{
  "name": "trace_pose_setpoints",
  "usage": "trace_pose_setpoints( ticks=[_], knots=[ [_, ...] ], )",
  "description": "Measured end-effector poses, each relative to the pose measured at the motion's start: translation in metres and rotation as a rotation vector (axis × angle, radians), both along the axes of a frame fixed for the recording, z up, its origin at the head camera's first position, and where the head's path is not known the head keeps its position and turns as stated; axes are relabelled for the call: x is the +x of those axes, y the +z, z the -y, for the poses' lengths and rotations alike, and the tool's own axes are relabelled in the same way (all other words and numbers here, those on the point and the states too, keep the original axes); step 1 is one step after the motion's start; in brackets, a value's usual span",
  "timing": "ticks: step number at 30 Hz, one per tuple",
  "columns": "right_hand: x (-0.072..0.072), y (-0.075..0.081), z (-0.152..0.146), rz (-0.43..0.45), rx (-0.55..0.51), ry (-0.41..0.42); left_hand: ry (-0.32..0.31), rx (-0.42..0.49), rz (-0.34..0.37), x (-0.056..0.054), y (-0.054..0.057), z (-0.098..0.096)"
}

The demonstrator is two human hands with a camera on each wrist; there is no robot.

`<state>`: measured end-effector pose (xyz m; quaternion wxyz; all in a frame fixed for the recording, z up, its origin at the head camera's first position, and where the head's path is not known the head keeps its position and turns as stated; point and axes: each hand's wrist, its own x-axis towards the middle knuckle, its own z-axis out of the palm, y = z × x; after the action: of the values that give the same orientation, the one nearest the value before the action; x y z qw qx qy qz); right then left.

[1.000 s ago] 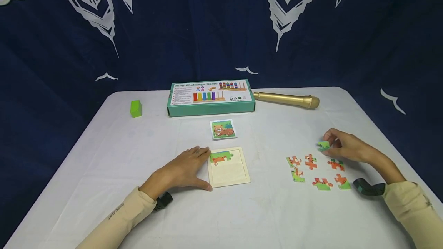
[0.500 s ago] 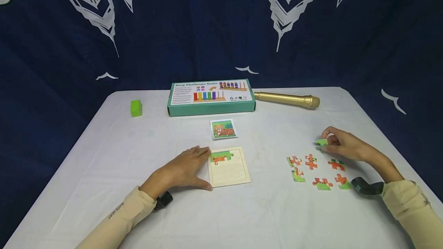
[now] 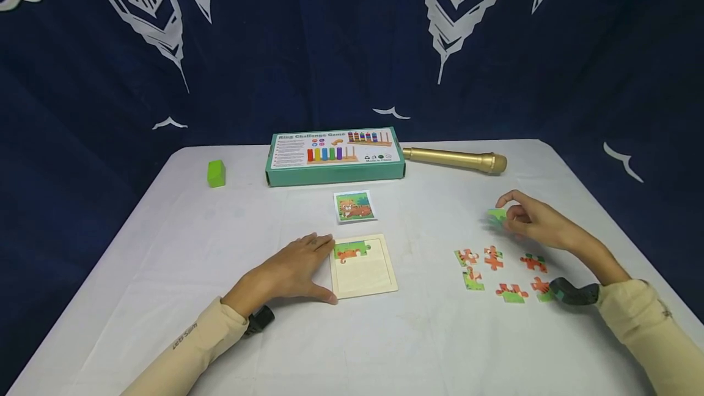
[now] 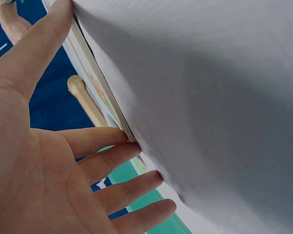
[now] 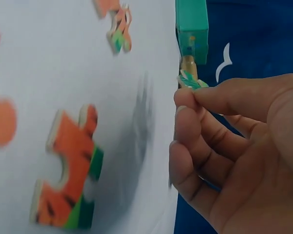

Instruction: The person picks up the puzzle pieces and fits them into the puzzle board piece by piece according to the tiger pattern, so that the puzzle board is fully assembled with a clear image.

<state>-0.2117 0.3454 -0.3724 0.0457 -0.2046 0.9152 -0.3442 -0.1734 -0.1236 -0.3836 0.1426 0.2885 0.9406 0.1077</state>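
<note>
My left hand rests at the left side of a square wooden puzzle board, thumb and fingertips at its edge and fingers straight. Joined pieces showing green and an orange tail fill the board's top left corner. Above the table on the right, my right hand pinches a green jigsaw piece between thumb and finger. Below that hand lie several loose orange and green pieces, among them a striped piece and one with a green base. A picture card of a tiger lies behind the board.
At the back stands a teal ring game box, with a gold microphone-shaped stick against its right end. A green block sits at the back left. A dark patterned curtain hangs behind the table.
My right hand has lifted and moved left and away from me with the green jigsaw piece. My left hand and the board have stayed in place.
</note>
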Motion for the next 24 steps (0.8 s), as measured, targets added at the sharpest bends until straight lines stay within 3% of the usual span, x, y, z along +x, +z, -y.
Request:
trace_pose_setpoints(
  ticks=[12,24],
  knots=[
    [-0.013,-0.002,0.037,0.018,-0.093,0.151,0.004,-0.010,-0.002,0.000,-0.001,0.000],
    [-0.020,-0.001,0.079,0.094,-0.014,0.157,-0.002,-0.007,-0.002,0.000,-0.001,0.001]
  ],
)
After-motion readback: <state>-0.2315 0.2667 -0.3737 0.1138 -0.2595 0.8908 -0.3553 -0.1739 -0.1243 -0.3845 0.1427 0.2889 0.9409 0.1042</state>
